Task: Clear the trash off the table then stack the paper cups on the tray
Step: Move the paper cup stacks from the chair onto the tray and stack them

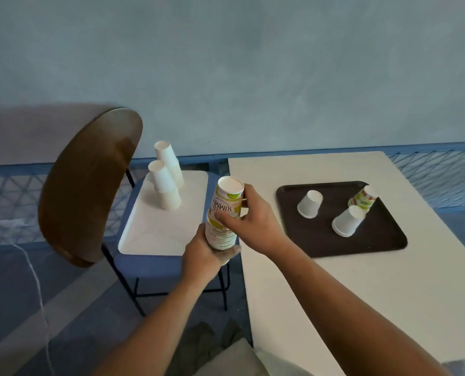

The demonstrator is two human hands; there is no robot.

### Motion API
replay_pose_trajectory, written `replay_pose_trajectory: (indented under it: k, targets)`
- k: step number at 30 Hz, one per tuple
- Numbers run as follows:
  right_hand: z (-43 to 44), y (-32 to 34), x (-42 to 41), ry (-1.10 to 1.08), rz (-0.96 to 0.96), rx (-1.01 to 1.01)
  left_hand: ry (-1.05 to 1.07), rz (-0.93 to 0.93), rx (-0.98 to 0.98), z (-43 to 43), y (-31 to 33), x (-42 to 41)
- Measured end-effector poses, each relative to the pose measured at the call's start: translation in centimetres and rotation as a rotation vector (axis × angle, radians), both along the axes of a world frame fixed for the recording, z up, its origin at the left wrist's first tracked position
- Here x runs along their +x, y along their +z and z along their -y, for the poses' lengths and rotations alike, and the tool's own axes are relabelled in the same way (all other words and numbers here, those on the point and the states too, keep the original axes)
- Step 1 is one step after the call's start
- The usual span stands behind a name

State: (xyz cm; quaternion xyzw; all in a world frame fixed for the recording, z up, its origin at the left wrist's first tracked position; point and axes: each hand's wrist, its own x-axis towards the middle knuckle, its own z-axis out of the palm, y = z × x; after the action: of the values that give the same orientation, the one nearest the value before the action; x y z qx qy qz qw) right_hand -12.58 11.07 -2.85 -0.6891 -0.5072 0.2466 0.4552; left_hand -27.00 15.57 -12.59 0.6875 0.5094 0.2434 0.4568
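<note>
I've got a short stack of printed paper cups point(223, 215) held upside down in the air, over the gap between the chair point(90, 185) and the table point(361, 267). My left hand point(201, 256) cups the bottom of the stack, fingers wrapped round the lower cup; my right hand point(253, 223) pinches the upper cup by its side. These are thin paper, very light and easy to crush, so I judge a soft hold on the wall near the stiff rim is best. On the table the dark tray point(383, 240) carries two plain white cups point(310, 204) and one printed cup point(363, 199), all mouth down and apart. A white tray point(150, 234) on the chair seat bears two leaning stacks of white cups point(166, 183). The tabletop is smooth and pale, the wall behind blue-grey, the light dim
</note>
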Motion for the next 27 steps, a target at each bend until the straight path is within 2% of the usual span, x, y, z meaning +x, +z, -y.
replay_pose_trajectory:
  k: [7, 13, 21, 27]
  targets:
    - [10.7, 1.9, 5.9, 0.030, 0.016, -0.059, -0.035, -0.046, -0.037, 10.4, 0.9, 5.5]
    - [16.2, 1.7, 9.4, 0.021, 0.031, -0.084, -0.039, -0.079, -0.061, 15.6, 0.8, 8.9]
    - [17.1, 1.6, 13.3, -0.097, -0.014, -0.094, -0.093, -0.165, -0.072, 15.6, 1.3, 12.9]
    - [16.1, 1.9, 17.3, -0.174, 0.013, -0.143, -0.176, -0.158, -0.088, 13.9, 1.4, 16.9]
